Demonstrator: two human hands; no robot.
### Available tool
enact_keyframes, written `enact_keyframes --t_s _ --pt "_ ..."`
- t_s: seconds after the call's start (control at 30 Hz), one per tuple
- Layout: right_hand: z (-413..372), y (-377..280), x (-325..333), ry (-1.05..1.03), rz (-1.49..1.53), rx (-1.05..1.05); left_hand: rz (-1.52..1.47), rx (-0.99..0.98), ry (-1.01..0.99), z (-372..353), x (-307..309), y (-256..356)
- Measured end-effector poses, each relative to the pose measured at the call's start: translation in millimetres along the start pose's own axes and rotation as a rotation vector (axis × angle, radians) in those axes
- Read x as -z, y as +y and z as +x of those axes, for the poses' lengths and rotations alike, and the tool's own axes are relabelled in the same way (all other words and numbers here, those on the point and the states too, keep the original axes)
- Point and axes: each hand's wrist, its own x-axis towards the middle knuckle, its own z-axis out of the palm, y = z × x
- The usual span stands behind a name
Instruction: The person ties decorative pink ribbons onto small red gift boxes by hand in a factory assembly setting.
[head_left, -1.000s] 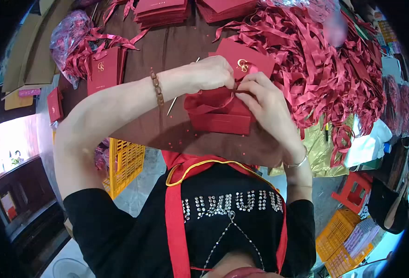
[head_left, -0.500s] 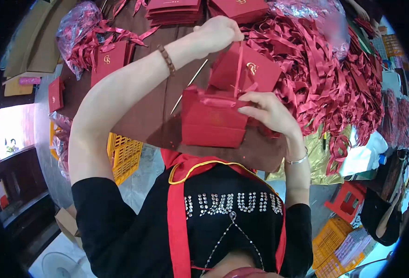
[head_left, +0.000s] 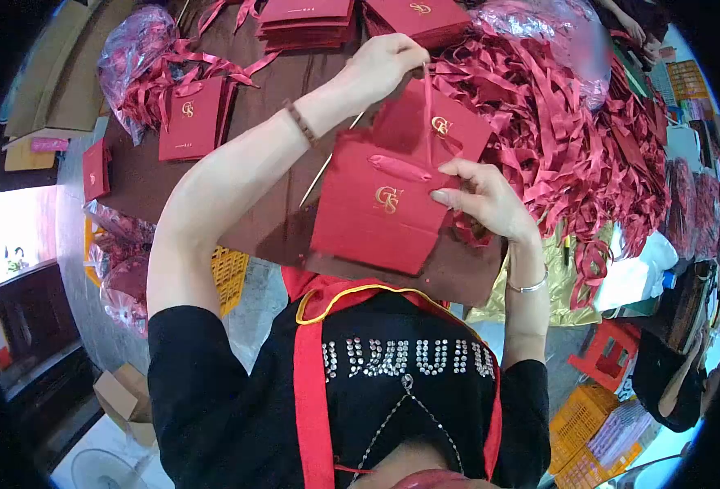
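A red paper gift bag (head_left: 368,224) with a gold logo hangs tilted over the table's near edge, its front turned up. My right hand (head_left: 490,196) is closed on its upper right corner, thumb in front. A ribbon handle (head_left: 400,169) loops across the bag's top. My left hand (head_left: 390,65) is raised above the bag, fingers closed on the upper end of a ribbon strand (head_left: 428,114) that runs taut down to my right fingers. Behind lies another red bag (head_left: 474,134), partly covered. A thin metal rod (head_left: 317,181) lies on the table, partly hidden by the bag and my left forearm.
A large heap of red ribbons (head_left: 555,138) covers the right side. Stacked red bags (head_left: 307,23) lie at the back, and more bags (head_left: 190,122) with ribbons are at the left. Yellow crates (head_left: 231,277) and a red stool (head_left: 608,354) stand below table level.
The bag has flattened and tilted, so its gold logo now shows clearly. My left forearm has shifted right, while its hand still holds the ribbon up.
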Motion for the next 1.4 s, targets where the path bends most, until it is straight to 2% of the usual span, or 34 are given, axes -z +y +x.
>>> enact_keyframes --t_s 0.03,0.1,0.13,0.17,0.23,0.3,0.33,0.4,0.47,0.5,0.53,0.57,0.63,0.7,0.77,0.83,0.87,0.9,0.97,1.03,1.1,1.23,1.3,1.37,1.4 --pt "-1.0 -0.8 2.9 0.061 0.079 -0.032 0.116 -0.083 0.061 -1.6 4.3 0.0" --pt "-2.7 -0.6 9.4 0.134 0.159 -0.063 0.029 -0.208 0.136 -9.1 21.9 -7.7" --pt "-1.7 0.3 14.4 0.231 0.236 -0.039 0.056 -0.365 0.238 -15.1 27.6 -0.4" --pt "-0.9 1.8 19.5 0.332 0.314 -0.016 -0.005 -0.226 0.239 -33.8 32.9 4.5" --pt "2.9 6.3 27.5 0.376 0.341 -0.059 -0.062 -0.2 0.189 -49.0 43.3 -12.4" --pt "9.7 8.1 27.8 0.389 0.379 0.002 -0.279 0.017 -0.017 -65.6 46.3 -27.1" --pt "12.5 11.5 28.0 0.388 0.381 0.003 -0.28 0.018 -0.02 -74.5 40.8 -25.6" --pt "14.9 16.9 26.3 0.389 0.362 0.009 -0.634 0.152 -0.107 -88.8 29.0 -21.7" --pt "14.5 14.6 25.3 0.381 0.345 0.025 -0.614 0.158 -0.113 -92.5 29.4 -23.4" --pt "11.3 6.4 21.8 0.447 0.367 0.022 -0.586 0.162 -0.104 -96.5 36.2 -24.7" --pt "12.4 -2.8 16.5 0.491 0.401 0.027 -0.678 0.172 -0.05 -97.7 47.7 -30.1" --pt "12.0 -8.7 17.3 0.506 0.349 0.02 -0.641 0.164 0.017 -97.2 66.2 -28.1" --pt "14.5 6.8 22.3 0.563 0.329 0.02 -0.572 0.024 0.157 -102.6 101.0 -23.8" --pt "16.0 16.9 22.7 0.598 0.264 -0.033 -0.288 -0.076 0.405 -117.1 140.4 -1.1" --pt "17.3 28.8 22.2 0.533 0.263 -0.037 0.213 -0.167 0.617 -129.7 170.2 17.7" --pt "21.7 36.9 18.2 0.51 0.279 -0.028 0.56 -0.302 0.694 -140.1 195.3 12.8" --pt "22.8 38.6 16.8 0.494 0.295 -0.022 0.933 -0.387 0.71 -144.7 198.1 14.7" --pt "23.1 37.4 15.7 0.489 0.296 -0.02 0.936 -0.384 0.714 -146.2 198.5 8.0" --pt "24.7 33.6 13.9 0.495 0.275 -0.04 1.591 -0.289 0.646 -148.0 197.2 -27.5" --pt "24.9 34.5 12.1 0.484 0.288 -0.026 1.734 -0.222 0.598 -147.5 192.1 -85.4" --pt "22.4 35.7 12.6 0.473 0.224 -0.045 1.726 0.041 0.507 -150.3 178.9 -113.1" --pt "13.7 44.3 17.7 0.476 0.266 -0.067 1.687 0.075 0.569 -150.0 167.7 -110.9" --pt "11.7 45.1 17.6 0.492 0.237 -0.087 1.678 -0.021 0.581 -142.5 159.8 -100.6" --pt "10.6 42.3 12.5 0.523 0.249 -0.122 1.539 -0.082 0.555 -129.9 137.8 -84.0" --pt "9.5 42.2 11.2 0.519 0.245 -0.128 1.332 -0.145 0.52 -121.3 124.2 -79.9"
